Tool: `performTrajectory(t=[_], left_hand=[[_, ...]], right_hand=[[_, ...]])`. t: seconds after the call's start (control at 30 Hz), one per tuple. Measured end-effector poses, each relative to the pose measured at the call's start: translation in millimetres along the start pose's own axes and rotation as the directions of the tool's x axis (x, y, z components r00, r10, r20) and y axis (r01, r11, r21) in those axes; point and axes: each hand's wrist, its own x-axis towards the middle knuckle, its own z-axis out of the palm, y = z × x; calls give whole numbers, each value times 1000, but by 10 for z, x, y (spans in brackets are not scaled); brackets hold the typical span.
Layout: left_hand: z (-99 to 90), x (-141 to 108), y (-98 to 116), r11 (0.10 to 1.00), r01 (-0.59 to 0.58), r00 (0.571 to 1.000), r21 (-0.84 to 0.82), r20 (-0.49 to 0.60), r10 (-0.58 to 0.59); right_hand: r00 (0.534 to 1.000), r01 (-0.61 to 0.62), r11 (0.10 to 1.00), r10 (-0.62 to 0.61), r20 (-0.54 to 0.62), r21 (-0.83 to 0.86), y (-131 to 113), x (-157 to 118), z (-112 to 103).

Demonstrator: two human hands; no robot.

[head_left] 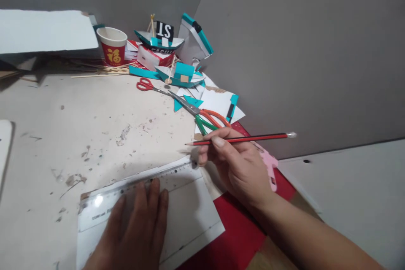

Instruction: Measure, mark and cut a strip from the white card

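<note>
My left hand (139, 219) lies flat with fingers stretched out, pressing a clear ruler (177, 171) onto a white sheet of card (190, 206). Pencil lines run across the card, and the ruler lies along its far edge. Between the thumb and fingers of my right hand (240, 164) is a red and black pencil (259, 138), held nearly level above the card's far right corner. Its sharpened tip points left and is off the card. Just beyond that hand, scissors with orange and green handles (205, 119) rest on the table.
Two small card boats (182, 74) stand at the back, one raised on a red and white box (155, 58). Nearby are a red paper cup (112, 46), thin wooden sticks (98, 71), red-handled scissors (145, 84) and teal scraps (193, 101). Grey walls (300, 50) close off the back and right.
</note>
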Motion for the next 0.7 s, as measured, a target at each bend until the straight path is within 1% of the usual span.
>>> performTrajectory(t=[0.07,0.13,0.17,0.23,0.3,0.37,0.43,0.53,0.6,0.7], left_hand=[[-10,3,22,1000,13,1000,10,-10,-13],[-14,5,41,1000,23,999,15,-24,-22],[-15,5,48,1000,26,999,18,-31,-25],[-14,5,58,999,30,999,27,-32,-29],[-12,4,66,999,34,999,36,-24,-33],[-7,4,76,998,42,999,47,-24,-40],[2,4,88,997,52,998,61,-41,-50],[16,5,110,995,60,997,79,-56,-55],[24,7,122,994,67,996,88,-58,-62],[30,8,136,992,88,995,85,-62,-83]], right_hand=[[997,-53,997,56,55,-64,-37,-26,28],[985,-91,981,115,130,-172,-120,-38,82],[976,-84,969,127,179,-232,-172,-34,122],[956,-29,932,132,264,-360,-266,-4,226],[932,16,906,140,335,-424,-302,46,354],[901,27,913,154,407,-406,-259,98,481],[862,22,936,161,481,-352,-162,138,583],[812,31,947,163,561,-320,-29,172,667],[802,63,939,155,577,-339,5,188,687],[799,145,910,124,589,-388,-8,209,699]])
